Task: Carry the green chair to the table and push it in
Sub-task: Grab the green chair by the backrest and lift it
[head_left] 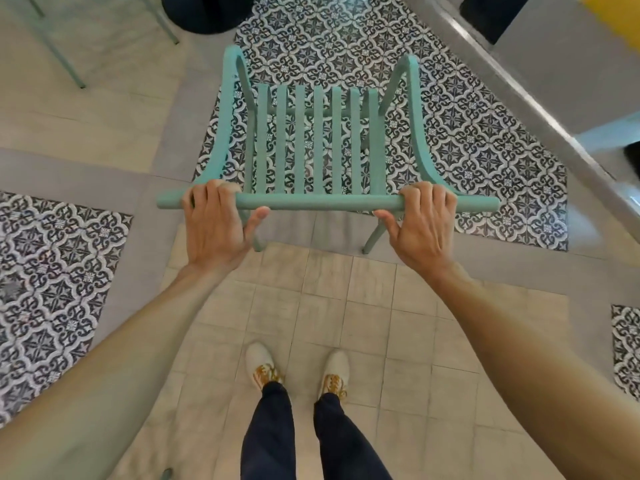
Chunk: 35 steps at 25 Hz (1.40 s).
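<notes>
The green chair [317, 140] stands in front of me, seen from above and behind, with a slatted seat and two curved armrests. Its top rail runs across the middle of the view. My left hand [213, 223] is wrapped around the rail's left part, fingers over the top and thumb underneath. My right hand [420, 223] holds the rail's right part in the same way. The chair's rear legs reach the floor just below the rail. A grey table [540, 74] with a metal edge runs diagonally at the upper right, close to the chair's right armrest.
Thin green legs of another piece of furniture [59, 53] stand at the upper left. A dark round object [207, 12] sits at the top centre. The floor mixes patterned tiles and plain beige tiles. My feet [298, 368] stand behind the chair.
</notes>
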Tool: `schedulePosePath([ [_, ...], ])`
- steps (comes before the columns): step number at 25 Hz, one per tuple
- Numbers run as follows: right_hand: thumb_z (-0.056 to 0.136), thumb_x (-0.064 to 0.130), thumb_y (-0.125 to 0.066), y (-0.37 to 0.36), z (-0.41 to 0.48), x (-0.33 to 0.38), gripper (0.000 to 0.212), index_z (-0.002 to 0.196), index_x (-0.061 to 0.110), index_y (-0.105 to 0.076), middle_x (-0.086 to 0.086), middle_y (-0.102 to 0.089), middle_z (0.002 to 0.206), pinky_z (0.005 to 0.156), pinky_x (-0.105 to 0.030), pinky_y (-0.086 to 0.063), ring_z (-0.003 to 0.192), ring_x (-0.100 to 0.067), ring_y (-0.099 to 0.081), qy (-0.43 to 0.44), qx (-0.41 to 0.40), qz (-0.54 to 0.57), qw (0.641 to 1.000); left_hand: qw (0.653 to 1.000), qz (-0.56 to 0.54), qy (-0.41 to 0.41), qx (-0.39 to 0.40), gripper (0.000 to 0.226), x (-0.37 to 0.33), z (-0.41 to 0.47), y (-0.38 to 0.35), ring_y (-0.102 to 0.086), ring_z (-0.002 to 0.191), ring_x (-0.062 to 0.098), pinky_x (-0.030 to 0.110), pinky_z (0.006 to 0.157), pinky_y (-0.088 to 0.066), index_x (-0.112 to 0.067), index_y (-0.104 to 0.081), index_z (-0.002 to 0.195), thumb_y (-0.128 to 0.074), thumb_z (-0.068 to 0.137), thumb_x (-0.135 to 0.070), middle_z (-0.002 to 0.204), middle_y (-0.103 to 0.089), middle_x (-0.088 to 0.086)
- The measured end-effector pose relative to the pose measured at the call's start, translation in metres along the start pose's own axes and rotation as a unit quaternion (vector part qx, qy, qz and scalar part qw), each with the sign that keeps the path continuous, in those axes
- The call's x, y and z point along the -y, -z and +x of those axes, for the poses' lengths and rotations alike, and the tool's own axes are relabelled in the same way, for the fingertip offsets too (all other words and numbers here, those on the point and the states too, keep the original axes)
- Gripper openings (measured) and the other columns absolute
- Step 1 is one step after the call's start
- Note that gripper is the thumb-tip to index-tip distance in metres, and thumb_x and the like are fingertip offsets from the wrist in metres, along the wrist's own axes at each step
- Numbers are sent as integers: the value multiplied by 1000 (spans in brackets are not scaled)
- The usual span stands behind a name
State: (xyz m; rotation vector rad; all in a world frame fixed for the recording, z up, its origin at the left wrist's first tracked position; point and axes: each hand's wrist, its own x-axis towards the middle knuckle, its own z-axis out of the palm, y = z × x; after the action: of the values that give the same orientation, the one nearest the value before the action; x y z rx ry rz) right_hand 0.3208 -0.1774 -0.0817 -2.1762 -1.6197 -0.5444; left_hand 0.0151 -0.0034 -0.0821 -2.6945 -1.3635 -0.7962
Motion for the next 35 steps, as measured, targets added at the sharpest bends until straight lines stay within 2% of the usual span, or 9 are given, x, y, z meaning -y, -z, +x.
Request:
schedulePosePath([
  [3,107,61,-31,-4,6,-6,53,99,11,-49,-11,-55,96,84,-43,-35,87,-29,-47,4,12,-13,1000,1000,22,1,16,63,-4,6,-2,-43,92,31,46,88,-29,-6,-53,108,-35,103,-67,104,-53,16],
  [9,106,60,-37,-19,44,-32,52,98,11,-53,-11,-54,95,84,-42,-34,86,-31,-50,22,15,-36,999,999,41,4,10,65,-14,39,-19,-44,90,32,47,84,-31,-8,-53,105,-30,104,-69,102,-51,14],
  [13,109,62,-26,-33,80,-47,60,98,10,-53,-12,-54,96,84,-44,-36,86,-31,-51,29,29,-40,998,998,61,8,11,61,-15,69,-35,-44,89,31,47,84,-30,-9,-52,102,-33,105,-68,101,-49,13],
  [23,108,64,-20,-88,175,-87,65,100,9,-53,-13,-54,98,84,-45,-35,87,-31,-49,52,55,-13,997,998,57,30,-27,52,-15,148,-78,-42,88,28,43,80,-30,-11,-55,100,-45,104,-62,98,-51,10],
  [30,108,66,-14,-138,258,-116,60,99,15,-44,-10,-49,96,82,-42,-31,86,-23,-35,77,72,9,994,994,82,68,-23,52,-13,210,-109,-39,87,25,41,79,-28,-12,-58,101,-46,102,-63,97,-53,8],
  [35,106,69,-11,-168,304,-139,66,100,15,-49,-8,-50,96,82,-41,-33,85,-23,-39,88,88,9,992,992,78,97,-24,50,-18,245,-130,-38,90,24,42,82,-28,-14,-57,104,-47,102,-62,100,-52,8],
])
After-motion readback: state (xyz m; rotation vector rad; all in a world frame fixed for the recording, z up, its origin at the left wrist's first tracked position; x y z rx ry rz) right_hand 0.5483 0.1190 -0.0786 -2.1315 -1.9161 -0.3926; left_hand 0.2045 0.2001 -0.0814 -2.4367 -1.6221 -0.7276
